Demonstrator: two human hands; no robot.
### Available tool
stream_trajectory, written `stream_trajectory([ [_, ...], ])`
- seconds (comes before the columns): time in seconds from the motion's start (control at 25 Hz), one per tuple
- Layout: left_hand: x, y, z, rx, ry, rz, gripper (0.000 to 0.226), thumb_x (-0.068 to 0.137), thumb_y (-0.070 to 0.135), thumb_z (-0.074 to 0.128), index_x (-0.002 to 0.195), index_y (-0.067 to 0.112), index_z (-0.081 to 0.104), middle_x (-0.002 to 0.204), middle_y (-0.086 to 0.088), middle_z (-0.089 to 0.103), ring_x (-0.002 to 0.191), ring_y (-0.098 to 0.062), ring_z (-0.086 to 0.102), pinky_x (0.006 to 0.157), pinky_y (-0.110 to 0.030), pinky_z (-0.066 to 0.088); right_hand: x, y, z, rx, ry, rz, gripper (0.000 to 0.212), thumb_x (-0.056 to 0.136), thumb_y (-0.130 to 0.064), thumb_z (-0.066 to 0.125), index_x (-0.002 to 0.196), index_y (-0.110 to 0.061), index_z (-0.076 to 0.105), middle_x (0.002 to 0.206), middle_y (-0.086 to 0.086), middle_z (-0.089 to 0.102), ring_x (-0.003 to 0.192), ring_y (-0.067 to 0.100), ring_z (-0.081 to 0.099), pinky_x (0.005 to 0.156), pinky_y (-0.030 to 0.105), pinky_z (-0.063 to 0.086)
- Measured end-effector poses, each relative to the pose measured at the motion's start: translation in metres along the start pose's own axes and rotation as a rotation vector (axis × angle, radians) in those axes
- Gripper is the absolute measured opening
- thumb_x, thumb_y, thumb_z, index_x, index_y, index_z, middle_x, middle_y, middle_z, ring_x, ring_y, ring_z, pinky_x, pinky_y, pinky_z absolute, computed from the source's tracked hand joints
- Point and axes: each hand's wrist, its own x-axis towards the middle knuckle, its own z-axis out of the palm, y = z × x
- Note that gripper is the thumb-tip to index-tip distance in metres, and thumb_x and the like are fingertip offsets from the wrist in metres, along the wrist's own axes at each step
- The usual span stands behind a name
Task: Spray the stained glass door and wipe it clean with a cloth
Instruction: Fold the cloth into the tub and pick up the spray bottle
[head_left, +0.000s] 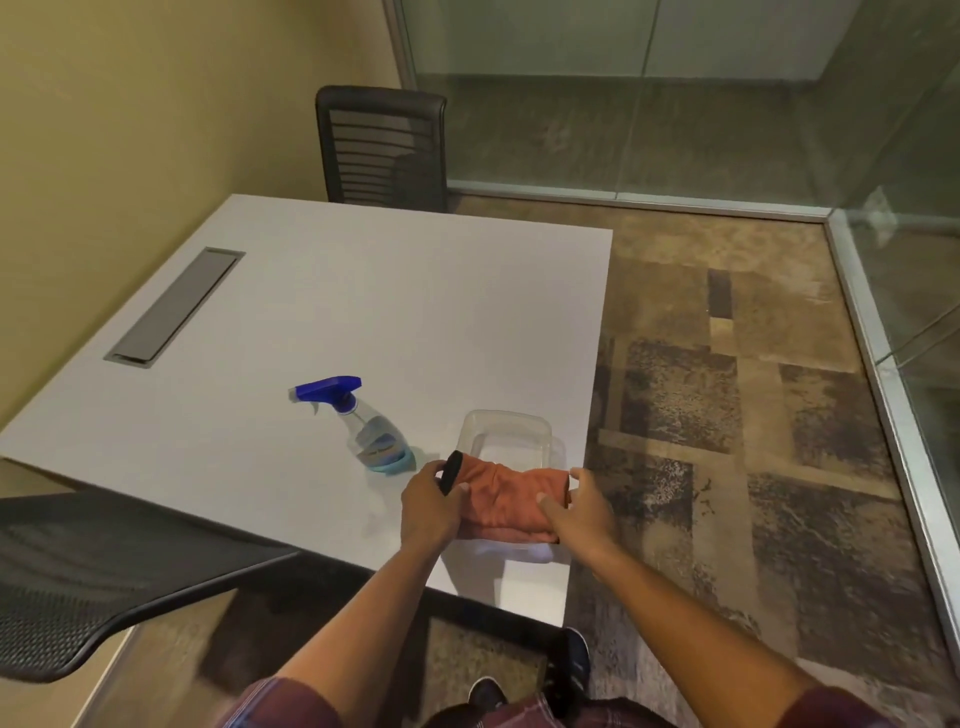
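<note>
An orange cloth (506, 496) lies folded over the near end of a clear plastic tub (506, 434) at the white table's front right corner. My left hand (431, 506) grips the cloth's left end and also holds a small black object (450, 470). My right hand (582, 512) grips the cloth's right end. A clear spray bottle (363, 428) with a blue trigger head stands on the table just left of the tub, untouched. Glass walls (727, 104) run along the back and the right side of the room.
The white table (363, 291) has a grey cable hatch (174, 306) at the left. A black chair (382, 145) stands behind the table, another black mesh chair (78, 577) at the near left. Patterned carpet (727, 415) covers the floor to the right.
</note>
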Motion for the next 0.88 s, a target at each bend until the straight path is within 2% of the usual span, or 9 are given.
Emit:
stream_trajectory([
  [0.08, -0.004, -0.003, -0.003, 0.121, 0.002, 0.062, 0.064, 0.104, 0.028, 0.074, 0.161, 0.014, 0.048, 0.161, -0.016, 0.055, 0.149, -0.037, 0.054, 0.125, -0.052, 0.047, 0.002, 0.005, -0.005, -0.111, 0.059, -0.088, 0.068, 0.104, -0.040, 0.068, 0.160, -0.019, 0.038, 0.160, 0.010, 0.045, 0.141, 0.032, 0.054, 0.110, 0.047, 0.053],
  [0.2, -0.020, -0.013, -0.009, 0.485, 0.098, 0.337, 0.062, 0.104, 0.037, 0.070, 0.159, 0.019, 0.049, 0.165, -0.014, 0.048, 0.154, -0.036, 0.047, 0.127, -0.055, 0.041, -0.003, 0.018, -0.006, -0.420, 0.172, -0.506, 0.050, 0.102, -0.038, 0.061, 0.148, -0.022, 0.051, 0.149, 0.005, 0.050, 0.132, 0.025, 0.053, 0.108, 0.045, 0.051],
  [0.28, -0.034, -0.027, -0.008, 0.738, -0.005, 0.560, 0.053, 0.104, 0.040, 0.066, 0.152, 0.022, 0.052, 0.163, -0.011, 0.049, 0.156, -0.035, 0.046, 0.130, -0.058, 0.035, -0.005, 0.032, 0.001, -0.548, 0.172, -0.767, 0.038, 0.098, -0.030, 0.056, 0.135, -0.022, 0.058, 0.136, 0.002, 0.056, 0.121, 0.022, 0.057, 0.107, 0.041, 0.052],
  [0.36, -0.039, -0.037, -0.005, 0.959, -0.165, 0.686, 0.058, 0.104, 0.044, 0.062, 0.156, 0.023, 0.047, 0.170, -0.010, 0.042, 0.164, -0.035, 0.037, 0.134, -0.064, 0.020, -0.008, 0.041, 0.011, -0.647, 0.135, -0.863, 0.039, 0.097, -0.025, 0.052, 0.133, -0.017, 0.064, 0.136, 0.004, 0.063, 0.124, 0.024, 0.061, 0.117, 0.047, 0.050],
  [0.44, -0.034, -0.041, -0.003, 1.091, -0.237, 0.700, 0.072, 0.108, 0.048, 0.057, 0.168, 0.021, 0.029, 0.181, -0.011, 0.025, 0.171, -0.034, 0.018, 0.136, -0.067, 0.003, -0.007, 0.041, 0.019, -0.786, 0.087, -0.872, 0.047, 0.095, -0.026, 0.052, 0.139, -0.014, 0.065, 0.144, 0.008, 0.066, 0.138, 0.029, 0.060, 0.130, 0.048, 0.028],
  [0.56, -0.026, -0.042, 0.002, 1.214, -0.298, 0.714, 0.084, 0.111, 0.046, 0.053, 0.174, 0.017, 0.008, 0.186, -0.011, 0.007, 0.173, -0.034, -0.001, 0.132, -0.064, -0.017, -0.005, 0.030, 0.027, -0.963, -0.068, -0.815, 0.061, 0.101, -0.033, 0.044, 0.158, -0.012, 0.050, 0.164, 0.012, 0.051, 0.157, 0.034, 0.040, 0.135, 0.050, 0.007],
  [0.68, -0.017, -0.040, 0.006, 1.257, -0.363, 0.728, 0.091, 0.108, 0.040, 0.061, 0.174, 0.015, 0.004, 0.186, -0.011, 0.006, 0.173, -0.033, -0.006, 0.129, -0.063, -0.021, 0.003, 0.014, 0.037, -1.128, -0.170, -0.759, 0.063, 0.105, -0.036, 0.039, 0.162, -0.010, 0.041, 0.166, 0.015, 0.047, 0.159, 0.036, 0.034, 0.136, 0.056, 0.005],
  [0.8, -0.004, -0.041, 0.006, 1.292, -0.416, 0.761, 0.099, 0.103, 0.034, 0.070, 0.175, 0.014, 0.005, 0.186, -0.010, 0.003, 0.173, -0.031, -0.011, 0.130, -0.063, -0.017, 0.009, 0.000, 0.050, -1.214, -0.197, -0.692, 0.055, 0.107, -0.035, 0.043, 0.157, -0.012, 0.049, 0.156, 0.013, 0.057, 0.151, 0.035, 0.042, 0.135, 0.057, 0.005],
  [0.88, 0.005, -0.041, 0.003, 1.290, -0.453, 0.780, 0.093, 0.103, 0.029, 0.070, 0.175, 0.016, 0.012, 0.186, -0.008, 0.007, 0.173, -0.029, -0.010, 0.128, -0.063, -0.019, 0.010, -0.009, 0.058, -1.257, -0.218, -0.625, 0.049, 0.107, -0.033, 0.041, 0.148, -0.013, 0.059, 0.148, 0.012, 0.064, 0.144, 0.035, 0.049, 0.134, 0.057, 0.007],
])
